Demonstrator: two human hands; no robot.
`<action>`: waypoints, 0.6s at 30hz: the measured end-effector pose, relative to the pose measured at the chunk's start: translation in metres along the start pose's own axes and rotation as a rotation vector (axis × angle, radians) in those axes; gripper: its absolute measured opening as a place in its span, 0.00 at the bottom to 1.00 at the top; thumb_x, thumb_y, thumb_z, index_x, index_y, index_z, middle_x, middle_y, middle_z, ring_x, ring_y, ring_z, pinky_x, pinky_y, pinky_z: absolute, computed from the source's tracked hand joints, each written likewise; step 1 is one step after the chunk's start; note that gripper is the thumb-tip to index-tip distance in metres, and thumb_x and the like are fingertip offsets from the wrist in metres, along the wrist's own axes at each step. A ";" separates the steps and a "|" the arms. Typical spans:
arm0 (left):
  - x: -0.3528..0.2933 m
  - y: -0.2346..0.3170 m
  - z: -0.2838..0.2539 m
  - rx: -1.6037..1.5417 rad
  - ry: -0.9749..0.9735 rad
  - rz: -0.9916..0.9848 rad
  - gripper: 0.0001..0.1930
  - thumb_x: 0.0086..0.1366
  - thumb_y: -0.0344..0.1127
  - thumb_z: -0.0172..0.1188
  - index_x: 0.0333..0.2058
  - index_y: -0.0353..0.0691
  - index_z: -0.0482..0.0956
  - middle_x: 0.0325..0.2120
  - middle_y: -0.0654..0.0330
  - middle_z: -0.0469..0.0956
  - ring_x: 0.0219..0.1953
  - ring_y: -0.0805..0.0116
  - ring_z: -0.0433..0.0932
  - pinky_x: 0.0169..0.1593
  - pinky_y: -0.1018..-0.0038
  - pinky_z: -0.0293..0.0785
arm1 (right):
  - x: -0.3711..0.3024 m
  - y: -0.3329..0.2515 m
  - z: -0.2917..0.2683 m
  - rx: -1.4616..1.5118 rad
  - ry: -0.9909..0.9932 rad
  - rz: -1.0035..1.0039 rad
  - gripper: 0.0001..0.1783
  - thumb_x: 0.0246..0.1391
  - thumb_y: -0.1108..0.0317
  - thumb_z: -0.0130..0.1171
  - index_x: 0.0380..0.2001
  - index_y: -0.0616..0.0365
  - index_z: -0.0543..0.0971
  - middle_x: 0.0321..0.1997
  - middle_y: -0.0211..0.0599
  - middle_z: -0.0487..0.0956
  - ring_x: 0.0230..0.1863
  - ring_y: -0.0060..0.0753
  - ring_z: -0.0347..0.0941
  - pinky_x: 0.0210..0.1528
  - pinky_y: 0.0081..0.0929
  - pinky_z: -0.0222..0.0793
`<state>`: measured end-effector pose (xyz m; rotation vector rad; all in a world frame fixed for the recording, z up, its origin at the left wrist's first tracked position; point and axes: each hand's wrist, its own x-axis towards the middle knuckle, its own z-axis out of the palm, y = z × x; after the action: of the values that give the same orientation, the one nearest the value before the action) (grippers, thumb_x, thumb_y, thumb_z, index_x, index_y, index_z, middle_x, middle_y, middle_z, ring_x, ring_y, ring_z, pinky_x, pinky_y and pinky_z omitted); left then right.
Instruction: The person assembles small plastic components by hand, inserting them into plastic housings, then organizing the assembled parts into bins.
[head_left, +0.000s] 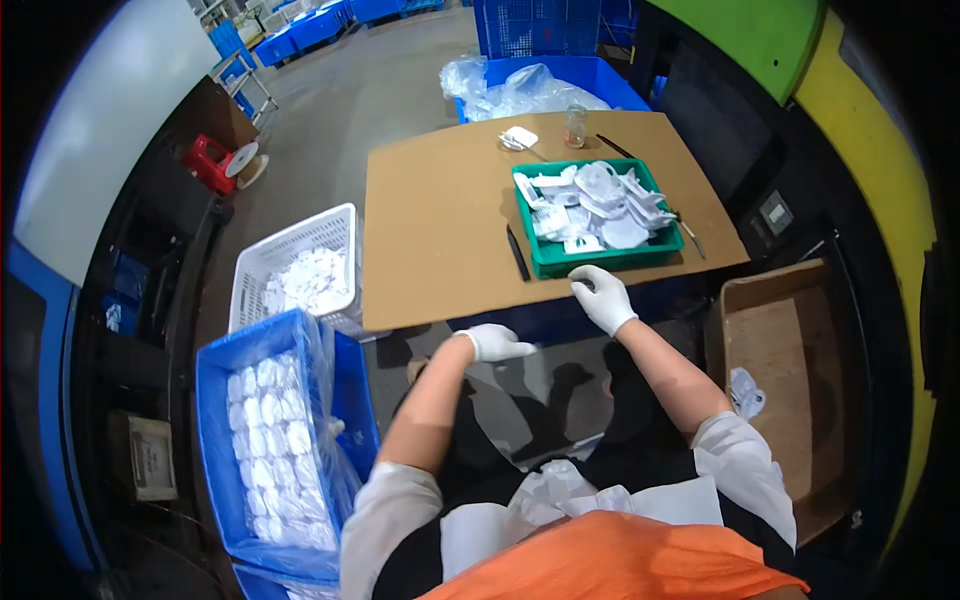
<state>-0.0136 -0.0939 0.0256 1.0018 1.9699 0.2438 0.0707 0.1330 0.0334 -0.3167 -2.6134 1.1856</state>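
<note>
My left hand (497,343), in a white glove, hangs in the air just off the near edge of the cardboard-topped table (440,220). Its fingers are stretched out, and nothing shows in them. At the near rim of a green tray (600,262) is my right hand (604,300), also gloved in white. Its fingers curve loosely with a gap to the thumb; I see nothing held, and cannot tell whether it touches the tray. White plastic parts (600,205) lie heaped in the tray. To the left of it lies a black pen-like tool (518,252).
A white basket (350,230) of small white pieces and a blue bin (215,440) of wrapped white parts stand left. Far on the table are a glass jar (575,128) and a dark, thin tool (615,146). A cardboard box (790,350) stands right.
</note>
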 end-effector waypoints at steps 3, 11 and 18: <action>0.022 0.008 -0.018 -0.109 0.223 0.039 0.30 0.63 0.62 0.47 0.32 0.36 0.82 0.36 0.45 0.81 0.43 0.47 0.78 0.51 0.61 0.70 | 0.038 -0.008 0.032 -0.042 0.056 -0.140 0.09 0.51 0.67 0.56 0.35 0.57 0.79 0.36 0.42 0.80 0.39 0.44 0.77 0.43 0.35 0.72; 0.075 -0.029 -0.025 -0.353 0.840 0.008 0.21 0.60 0.51 0.55 0.24 0.37 0.79 0.27 0.45 0.79 0.34 0.46 0.79 0.40 0.58 0.74 | 0.162 -0.023 0.076 -0.554 0.369 -0.128 0.17 0.49 0.63 0.59 0.43 0.52 0.74 0.36 0.46 0.79 0.39 0.52 0.75 0.45 0.46 0.70; 0.061 -0.031 -0.032 -0.370 0.982 -0.016 0.16 0.57 0.47 0.61 0.36 0.40 0.80 0.24 0.52 0.81 0.32 0.51 0.81 0.39 0.61 0.76 | 0.208 -0.002 0.092 -0.433 0.227 0.073 0.15 0.53 0.58 0.53 0.36 0.58 0.76 0.36 0.52 0.79 0.40 0.59 0.75 0.44 0.47 0.69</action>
<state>-0.0725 -0.0634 -0.0095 0.6551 2.6293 1.2276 -0.1545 0.1291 0.0054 -0.5937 -2.6468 0.5494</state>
